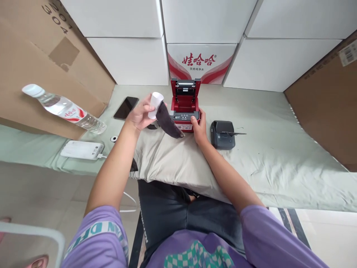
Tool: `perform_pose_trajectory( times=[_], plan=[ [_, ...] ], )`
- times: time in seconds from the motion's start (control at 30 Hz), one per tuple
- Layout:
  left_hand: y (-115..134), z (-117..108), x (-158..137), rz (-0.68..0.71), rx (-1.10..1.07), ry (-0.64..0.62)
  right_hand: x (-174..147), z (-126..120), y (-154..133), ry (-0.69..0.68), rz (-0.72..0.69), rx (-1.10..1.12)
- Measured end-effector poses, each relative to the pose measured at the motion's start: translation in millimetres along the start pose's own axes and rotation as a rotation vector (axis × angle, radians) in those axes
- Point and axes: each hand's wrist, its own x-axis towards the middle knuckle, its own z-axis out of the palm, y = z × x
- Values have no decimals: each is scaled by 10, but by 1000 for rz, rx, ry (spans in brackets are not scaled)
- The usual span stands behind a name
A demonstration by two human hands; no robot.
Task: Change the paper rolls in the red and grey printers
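My left hand (142, 113) is closed around a white paper roll (156, 98), held above the covered surface. From the roll a dark, blackened strip (169, 123) hangs down to the right, its end in front of a red and black label printer (185, 104). The printer's lid stands raised, and its red inner compartment shows. At the printer's front right corner, my right hand (199, 128) grips the casing, thumb on the front panel. Behind the roll and left hand, a dark object (152, 127) is mostly hidden.
A smaller black printer (223, 136) with a dark strip sits to the right. On the left are a phone (126, 108), a tilted water bottle (67, 109), a white power bank (82, 149) with a cable and a small roll (113, 139). White boxes (128, 61) stand behind.
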Motion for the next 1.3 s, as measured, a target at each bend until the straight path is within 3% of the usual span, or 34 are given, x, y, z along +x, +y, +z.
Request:
perform_pose_trajectory(
  times=[0.3, 0.57, 0.73, 1.03, 1.2, 1.3],
  plan=[
    [64, 189, 80, -129, 36, 123, -1, -3, 22, 4, 9, 7],
    [126, 304, 105, -167, -107, 297, -8, 0, -8, -8, 26, 19],
    [104, 358, 95, -268, -21, 257, -6, 3, -21, -13, 32, 31],
    [82, 392, 68, -261, 25, 100, 6, 6, 26, 7, 29, 11],
    [83, 541, 57, -227, -123, 151, 9, 4, 36, -7, 11, 0],
    [74, 536, 113, -226, -81, 168, 7, 11, 47, 11, 8, 7]
  ],
)
